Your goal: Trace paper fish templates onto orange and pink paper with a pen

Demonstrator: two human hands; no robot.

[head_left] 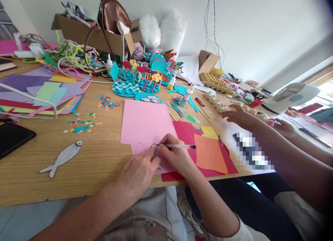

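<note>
In my right hand (177, 156) is a slim pen (182, 146) with a clear barrel, its tip down at the edge of a small white paper cutout (159, 166). My left hand (139, 170) pins that cutout against the pink paper (147, 121) with thumb and fingers. The cutout has a dark outline like a fish, partly hidden by my fingers. A pencilled or inked curve shows on the pink sheet left of it. Under the pink sheet lies red paper (184, 130), with an orange sheet (209, 154) on top at the right. A white fish cutout (65, 157) lies apart on the left.
Paper confetti (83, 125), a black phone (15, 138) and stacked coloured sheets (18, 86) are on the left. Turquoise paper models (126, 88) and glue bottles (189, 93) stand behind. At right, another person's hands (239, 118) reach over egg-carton pieces.
</note>
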